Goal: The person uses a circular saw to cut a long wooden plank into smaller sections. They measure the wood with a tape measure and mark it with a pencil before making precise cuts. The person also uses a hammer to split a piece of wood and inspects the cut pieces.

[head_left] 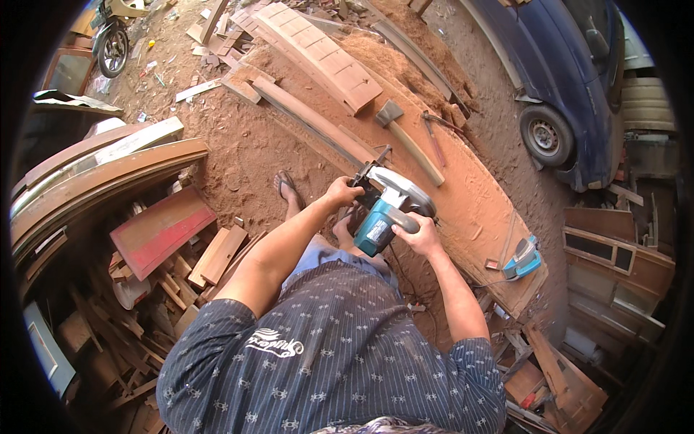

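Note:
A teal and silver circular saw (384, 213) is held in front of me at the near edge of the sawdust-covered board (481, 228). My left hand (344, 194) is closed on the front of the saw, by its black fittings. My right hand (418, 235) grips the saw's main handle. A long reddish plank (303, 112) lies on the board beyond the saw. An axe (412, 148) with a pale wooden handle rests to the right of the plank, beside a thin rusty tool (436, 137). A smaller teal power tool (522, 258) sits at the board's right end.
Notched timber (311, 58) lies at the back. Stacked doors (108, 163), a red panel (163, 231) and scrap wood are at left. A blue car (571, 79) stands at right above more old frames (607, 253). A motorbike wheel (113, 54) is back left. A cable (405, 278) trails below.

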Demonstrator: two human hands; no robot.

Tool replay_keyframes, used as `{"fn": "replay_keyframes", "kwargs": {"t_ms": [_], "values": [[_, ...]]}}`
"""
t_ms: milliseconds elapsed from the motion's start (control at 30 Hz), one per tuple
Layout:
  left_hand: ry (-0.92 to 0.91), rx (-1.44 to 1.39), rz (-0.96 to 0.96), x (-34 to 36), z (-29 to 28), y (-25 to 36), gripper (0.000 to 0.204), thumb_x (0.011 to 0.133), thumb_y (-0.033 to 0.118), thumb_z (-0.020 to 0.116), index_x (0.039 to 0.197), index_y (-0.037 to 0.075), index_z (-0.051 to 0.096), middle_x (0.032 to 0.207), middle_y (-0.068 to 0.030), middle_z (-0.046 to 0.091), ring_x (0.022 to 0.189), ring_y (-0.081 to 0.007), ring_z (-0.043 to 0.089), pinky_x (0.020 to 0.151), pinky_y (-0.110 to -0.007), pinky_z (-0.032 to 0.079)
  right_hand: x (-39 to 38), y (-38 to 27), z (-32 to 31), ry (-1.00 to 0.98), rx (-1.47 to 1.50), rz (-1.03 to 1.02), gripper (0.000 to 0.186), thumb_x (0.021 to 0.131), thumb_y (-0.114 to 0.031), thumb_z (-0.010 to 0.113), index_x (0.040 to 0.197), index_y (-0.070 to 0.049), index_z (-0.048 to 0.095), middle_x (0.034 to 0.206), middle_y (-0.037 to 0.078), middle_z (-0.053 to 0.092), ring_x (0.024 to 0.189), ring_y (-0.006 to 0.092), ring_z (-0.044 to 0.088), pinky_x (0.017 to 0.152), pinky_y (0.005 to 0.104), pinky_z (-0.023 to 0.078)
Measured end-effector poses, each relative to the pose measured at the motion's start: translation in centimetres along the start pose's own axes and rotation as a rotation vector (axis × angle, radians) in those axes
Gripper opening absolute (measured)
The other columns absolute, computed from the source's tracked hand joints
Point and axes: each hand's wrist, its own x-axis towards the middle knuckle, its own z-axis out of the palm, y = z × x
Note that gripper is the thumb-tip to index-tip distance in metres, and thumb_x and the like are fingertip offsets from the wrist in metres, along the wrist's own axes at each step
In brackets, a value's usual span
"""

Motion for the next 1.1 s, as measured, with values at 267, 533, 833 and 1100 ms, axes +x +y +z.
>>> {"fn": "replay_keyframes", "kwargs": {"t_ms": [267, 533, 833, 1100], "values": [[0.005, 0.001, -0.004, 0.1, -1.4, 0.3, 0.053, 0.078, 0.027, 0.080, 0.119, -0.003, 0.068, 0.098, -0.0126, 0.071, 0.083, -0.0202, 0.070, 0.069, -0.033, 0.060, 0.8, -0.6, 0.5, -0.015, -0.014, -0.023, 0.032, 0.082, -0.028, 0.081, 0.099, -0.001, 0.074, 0.085, 0.015, 0.074, 0.077, 0.0212, 0.071, 0.073, 0.0355, 0.055], [-0.005, 0.069, -0.070, -2.4, -1.9, 3.9, 0.054, 0.080, 0.025, 0.080, 0.123, -0.003, 0.064, 0.104, -0.0133, 0.070, 0.087, -0.0206, 0.069, 0.068, -0.033, 0.061, 1.2, -0.2, 0.8, 0.022, -0.061, -0.022, 0.035, 0.080, -0.031, 0.080, 0.101, -0.004, 0.073, 0.087, 0.019, 0.074, 0.080, 0.0306, 0.073, 0.075, 0.0394, 0.056], [-0.014, -0.037, 0.010, 0.6, -3.4, 0.7, 0.052, 0.080, 0.024, 0.079, 0.122, -0.003, 0.065, 0.101, -0.0126, 0.070, 0.082, -0.0197, 0.069, 0.066, -0.032, 0.059, 2.6, -1.4, 1.6, 0.006, -0.093, -0.076, 0.034, 0.078, -0.030, 0.079, 0.100, -0.004, 0.073, 0.086, 0.020, 0.073, 0.081, 0.0340, 0.073, 0.075, 0.0412, 0.056], [-0.002, -0.044, 0.023, 1.0, -4.5, 0.3, 0.051, 0.081, 0.027, 0.078, 0.122, -0.001, 0.065, 0.093, -0.0111, 0.071, 0.068, -0.0180, 0.067, 0.058, -0.031, 0.055, 3.1, -3.1, 1.9, -0.006, -0.095, -0.062, 0.030, 0.079, -0.027, 0.078, 0.098, -0.004, 0.072, 0.084, 0.020, 0.072, 0.080, 0.0339, 0.073, 0.073, 0.0407, 0.055]]}}
